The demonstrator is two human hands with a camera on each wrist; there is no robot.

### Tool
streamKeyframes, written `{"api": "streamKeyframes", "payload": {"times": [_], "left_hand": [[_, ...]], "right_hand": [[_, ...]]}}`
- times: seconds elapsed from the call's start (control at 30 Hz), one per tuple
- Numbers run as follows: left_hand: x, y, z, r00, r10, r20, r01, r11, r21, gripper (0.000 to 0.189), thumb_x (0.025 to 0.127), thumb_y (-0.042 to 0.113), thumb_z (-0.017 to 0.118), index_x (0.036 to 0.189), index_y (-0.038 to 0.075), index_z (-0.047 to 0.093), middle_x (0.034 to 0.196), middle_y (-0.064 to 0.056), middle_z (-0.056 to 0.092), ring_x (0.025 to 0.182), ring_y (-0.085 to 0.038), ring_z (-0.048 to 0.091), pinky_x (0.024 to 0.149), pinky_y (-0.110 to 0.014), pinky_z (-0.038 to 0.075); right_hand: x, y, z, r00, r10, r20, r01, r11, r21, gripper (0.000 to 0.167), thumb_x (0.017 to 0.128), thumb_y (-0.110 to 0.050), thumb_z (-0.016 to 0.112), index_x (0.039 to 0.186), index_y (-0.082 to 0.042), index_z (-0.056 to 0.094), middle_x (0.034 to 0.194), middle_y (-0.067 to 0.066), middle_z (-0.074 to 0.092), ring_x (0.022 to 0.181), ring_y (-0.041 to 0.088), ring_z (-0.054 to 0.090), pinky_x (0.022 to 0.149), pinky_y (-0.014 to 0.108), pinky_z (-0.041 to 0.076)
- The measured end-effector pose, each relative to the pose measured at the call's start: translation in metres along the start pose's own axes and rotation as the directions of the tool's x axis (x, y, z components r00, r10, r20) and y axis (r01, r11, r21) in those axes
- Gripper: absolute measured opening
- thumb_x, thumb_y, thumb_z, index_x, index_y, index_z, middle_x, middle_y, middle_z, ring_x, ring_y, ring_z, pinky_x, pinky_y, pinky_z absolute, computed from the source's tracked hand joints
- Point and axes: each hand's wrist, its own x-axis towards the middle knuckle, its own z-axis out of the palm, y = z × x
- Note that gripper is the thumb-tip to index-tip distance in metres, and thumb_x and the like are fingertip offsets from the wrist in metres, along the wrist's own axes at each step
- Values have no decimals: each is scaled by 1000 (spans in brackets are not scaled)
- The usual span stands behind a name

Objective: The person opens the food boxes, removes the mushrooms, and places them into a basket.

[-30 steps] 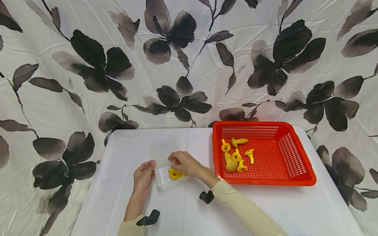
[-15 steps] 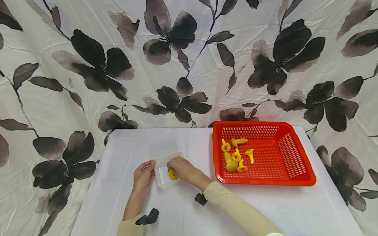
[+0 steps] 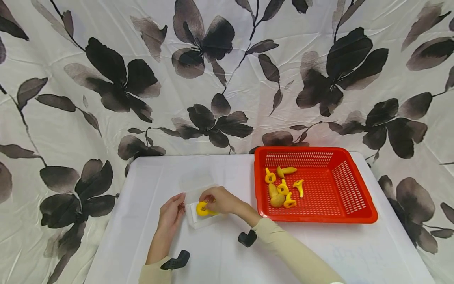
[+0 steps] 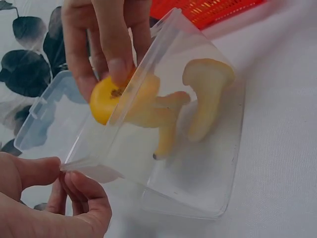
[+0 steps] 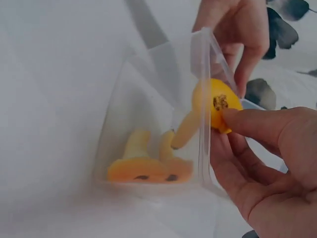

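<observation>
My left hand [image 3: 171, 213] pinches the rim of a clear plastic container [image 4: 218, 193] between thumb and fingers. At its open mouth, my right hand [image 3: 222, 201] holds a yellow mushroom [image 5: 203, 101], thumb against its dark-centred cap; the stem reaches inside the wall. Two more yellow mushrooms lie in the container, one with a curved stem [image 4: 168, 119] and one paler through the plastic [image 4: 210, 94]. In the right wrist view their caps [image 5: 143, 171] lie along one wall. The right fingertips behind the held cap are partly hidden.
A red perforated basket [image 3: 354, 217] stands to the right on the white-covered table [image 3: 149, 173], with several yellow and brownish mushrooms [image 3: 282, 187] at its left side. A translucent lid-like panel [image 4: 52, 111] lies beyond the container. Floral fabric [image 3: 209, 126] hangs behind the table.
The right hand came down to the container and covered a mushroom; now it pinches that mushroom, which sits slightly farther left with more of its cap showing. The left hand has stayed put.
</observation>
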Motion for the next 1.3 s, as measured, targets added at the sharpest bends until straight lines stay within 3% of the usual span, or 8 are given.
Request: {"api": "streamKeyframes", "payload": {"times": [0.27, 0.47, 0.73, 0.87, 1.07, 1.3], "left_hand": [[2, -4, -1, 1000, 19, -10, -19, 999, 36, 45, 106, 24, 59, 142, -1, 51, 117, -9, 56, 100, -17, 51, 75, -13, 48], [2, -6, -1, 997, 67, -27, -65, 994, 93, 43, 105, 23, 62, 138, -2, 54, 109, -8, 59, 93, -13, 55, 68, -13, 47], [1, -6, -3, 995, 95, -17, -93, 991, 97, 42, 104, 24, 63, 136, -3, 55, 102, -4, 62, 89, -10, 57, 68, -14, 48], [1, -5, -2, 995, 99, -16, -97, 990, 99, 43, 104, 24, 63, 136, -3, 55, 103, -4, 62, 89, -10, 57, 68, -14, 48], [1, -4, 0, 994, 108, -21, -105, 989, 105, 41, 105, 23, 62, 136, -3, 56, 107, -7, 60, 92, -13, 56, 69, -14, 48], [2, -5, -2, 994, 110, -25, -107, 989, 105, 39, 104, 22, 63, 134, -3, 57, 104, -6, 61, 89, -12, 56, 68, -14, 48]], "right_hand": [[-12, 8, -12, 994, 107, -20, -100, 971, 216, 20, 94, -5, 73, 114, -6, 74, 105, 2, 71, 94, 14, 63, 87, 23, 52], [-27, 14, -26, 981, 192, -29, -168, 913, 372, 24, 97, -10, 71, 121, -6, 72, 107, 3, 71, 95, 17, 64, 87, 26, 54], [-46, 19, -45, 971, 235, -48, -176, 834, 522, 29, 100, -13, 68, 128, -5, 68, 115, 8, 70, 100, 19, 68, 94, 31, 55], [-55, 22, -54, 958, 279, -69, -191, 797, 573, 32, 99, -17, 70, 129, -6, 67, 116, 8, 71, 103, 21, 69, 97, 34, 54], [-66, 25, -66, 932, 342, -122, -204, 771, 603, 35, 97, -20, 74, 129, -8, 68, 117, 9, 72, 104, 22, 70, 99, 37, 54], [-80, 29, -83, 916, 352, -191, -149, 742, 654, 38, 97, -13, 73, 132, -1, 64, 122, 15, 70, 105, 24, 71, 100, 42, 53]]}}
